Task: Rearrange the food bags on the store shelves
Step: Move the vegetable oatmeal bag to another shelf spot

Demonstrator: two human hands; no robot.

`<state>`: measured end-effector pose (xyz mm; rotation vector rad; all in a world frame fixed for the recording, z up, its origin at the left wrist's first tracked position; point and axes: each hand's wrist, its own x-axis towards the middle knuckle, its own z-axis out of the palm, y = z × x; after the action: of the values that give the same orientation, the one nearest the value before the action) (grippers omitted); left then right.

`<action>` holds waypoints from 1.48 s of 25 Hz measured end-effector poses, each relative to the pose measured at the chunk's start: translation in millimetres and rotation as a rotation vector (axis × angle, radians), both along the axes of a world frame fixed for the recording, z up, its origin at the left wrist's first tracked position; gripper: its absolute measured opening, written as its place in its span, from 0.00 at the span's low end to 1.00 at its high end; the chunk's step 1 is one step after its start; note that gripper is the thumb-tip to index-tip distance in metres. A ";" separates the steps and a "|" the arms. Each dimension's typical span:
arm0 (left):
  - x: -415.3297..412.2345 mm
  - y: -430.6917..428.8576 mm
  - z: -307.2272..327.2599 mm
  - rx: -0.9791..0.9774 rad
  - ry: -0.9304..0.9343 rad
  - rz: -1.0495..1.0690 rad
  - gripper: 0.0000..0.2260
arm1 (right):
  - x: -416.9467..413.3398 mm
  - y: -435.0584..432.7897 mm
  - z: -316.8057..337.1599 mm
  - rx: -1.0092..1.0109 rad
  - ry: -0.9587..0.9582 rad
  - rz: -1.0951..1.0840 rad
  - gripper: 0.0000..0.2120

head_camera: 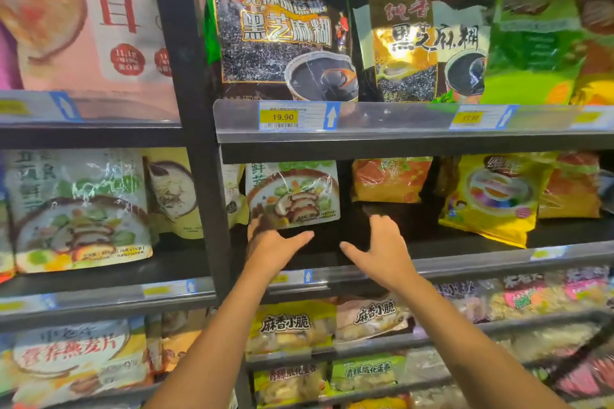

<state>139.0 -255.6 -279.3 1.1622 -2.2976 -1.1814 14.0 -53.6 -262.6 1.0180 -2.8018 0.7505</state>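
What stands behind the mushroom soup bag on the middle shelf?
Behind the mushroom soup bag, a pale yellow bag peeks out at its left. Anything else is hidden by the mushroom soup bag and shadow.

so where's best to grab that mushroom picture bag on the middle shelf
By its lower side edges, coming straight in from the front. The mushroom bag stands upright facing out, its top hidden under the upper shelf, with open space to its right.

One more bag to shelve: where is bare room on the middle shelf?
Bare shelf floor lies between the mushroom soup bag and the yellow bag, before the orange bag; the left hand and right hand reach there. The upper shelf is packed.
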 end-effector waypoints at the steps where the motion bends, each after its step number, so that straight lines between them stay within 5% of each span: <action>1: -7.4 -10.7 -2.2 0.032 0.001 0.032 0.58 | -7.1 -11.9 2.3 0.028 -0.059 0.025 0.32; 3: -16.7 -26.6 -4.0 0.035 0.005 0.062 0.59 | -24.4 -33.2 2.2 0.054 -0.212 0.097 0.29; 8: -38.7 -35.4 -10.5 0.142 0.048 0.122 0.60 | -83.4 -73.4 -5.4 -0.088 -0.480 0.191 0.52; 13: -54.5 -40.4 -17.5 0.250 0.150 0.128 0.60 | -129.1 -94.4 -25.5 -0.150 -0.659 0.253 0.58; 18: -66.2 -74.3 -71.4 0.190 0.092 0.167 0.70 | -139.0 -104.2 -30.7 -0.267 -0.706 0.366 0.35; 24: -46.3 -39.4 -36.5 0.076 0.040 0.154 0.55 | -157.9 -77.2 -34.3 -0.183 -0.609 0.386 0.34; 27: -34.8 -19.2 -20.4 0.079 -0.001 0.178 0.34 | -165.3 -57.5 -29.3 -0.135 -0.561 0.375 0.32; 33: -24.9 -1.9 -13.6 -0.057 -0.036 0.166 0.33 | -157.2 -26.4 -29.0 -0.209 -0.715 0.449 0.44; 37: -18.5 15.6 -1.1 -0.093 -0.035 0.140 0.27 | -148.3 -16.1 -23.8 -0.252 -0.769 0.462 0.28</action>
<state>120.5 -240.0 -280.4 1.2948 -2.2301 -1.0010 -134.4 -69.7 -286.4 1.6198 -2.8995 1.8398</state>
